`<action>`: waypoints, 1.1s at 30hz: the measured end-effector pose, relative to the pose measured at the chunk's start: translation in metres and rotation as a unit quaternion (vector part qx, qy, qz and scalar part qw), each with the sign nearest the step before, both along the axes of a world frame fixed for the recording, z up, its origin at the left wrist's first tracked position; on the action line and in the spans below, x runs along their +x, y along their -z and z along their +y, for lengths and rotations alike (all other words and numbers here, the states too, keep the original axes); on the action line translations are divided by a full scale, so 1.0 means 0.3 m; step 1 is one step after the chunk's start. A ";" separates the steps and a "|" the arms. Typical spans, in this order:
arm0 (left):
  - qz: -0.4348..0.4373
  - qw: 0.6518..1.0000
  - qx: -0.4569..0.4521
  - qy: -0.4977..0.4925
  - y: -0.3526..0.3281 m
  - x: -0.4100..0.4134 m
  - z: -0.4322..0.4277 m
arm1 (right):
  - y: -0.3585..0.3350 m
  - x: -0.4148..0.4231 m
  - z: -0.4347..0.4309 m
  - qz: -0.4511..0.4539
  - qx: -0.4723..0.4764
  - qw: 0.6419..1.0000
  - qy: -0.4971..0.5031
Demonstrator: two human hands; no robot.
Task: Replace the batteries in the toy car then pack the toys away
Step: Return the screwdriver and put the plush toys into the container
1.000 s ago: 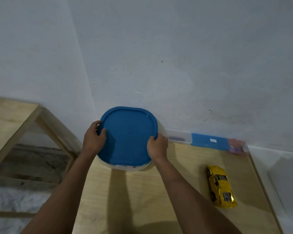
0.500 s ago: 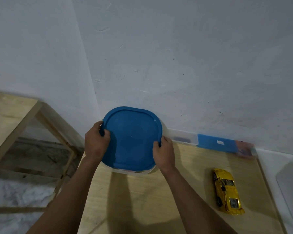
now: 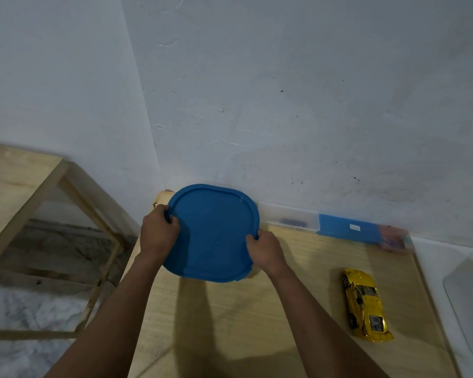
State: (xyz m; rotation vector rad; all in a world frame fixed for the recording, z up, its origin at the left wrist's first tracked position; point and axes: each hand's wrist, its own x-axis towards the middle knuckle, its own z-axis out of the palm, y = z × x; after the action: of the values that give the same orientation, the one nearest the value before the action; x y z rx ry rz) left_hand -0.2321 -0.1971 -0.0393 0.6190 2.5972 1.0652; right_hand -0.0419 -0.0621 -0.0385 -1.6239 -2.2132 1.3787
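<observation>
A blue lid (image 3: 213,233), rounded-square in outline, is held at the far left corner of a pale wooden desk (image 3: 298,309), close against the white wall (image 3: 284,91). The left hand (image 3: 159,233) is clenched on the lid's left edge, with the fingers curled over the raised rim, and the right hand (image 3: 265,249) is clenched on its right edge lower down, so the grip of each hand is closed on the lid. Whether a container sits beneath the lid cannot be told, since the lid hides what is under it. The yellow toy car (image 3: 366,304) lies on the desk well to the right of the hands, on its wheels, lengthwise along the desk's right side and untouched. Along the back edge of the desk, against the wall, a low clear plastic box (image 3: 290,219) is seen, with a flat blue box (image 3: 350,229) just beside it on the right; the far end of that row is blurred. To the left of the desk, apart from it, a second wooden table frame (image 3: 52,192) stands over a grey floor.
</observation>
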 end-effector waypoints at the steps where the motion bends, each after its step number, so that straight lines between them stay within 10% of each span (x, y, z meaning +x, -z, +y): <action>1: 0.004 1.000 -0.004 -0.003 0.006 0.003 -0.002 | 0.000 0.001 -0.004 0.000 -0.007 1.000 -0.007; 12: 0.060 0.994 -0.050 0.078 0.063 -0.008 0.014 | -0.032 -0.070 0.013 -0.113 0.109 0.976 -0.151; 33: 0.042 0.996 -0.040 0.073 0.081 -0.061 0.070 | 0.082 -0.117 0.052 -0.009 0.164 0.986 0.007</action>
State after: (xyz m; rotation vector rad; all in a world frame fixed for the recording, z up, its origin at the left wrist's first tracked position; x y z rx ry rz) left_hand -0.2503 -0.1761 -0.0635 0.8360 2.6047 0.9044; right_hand -0.0772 -0.0466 -0.0631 -1.5343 -2.2837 0.9348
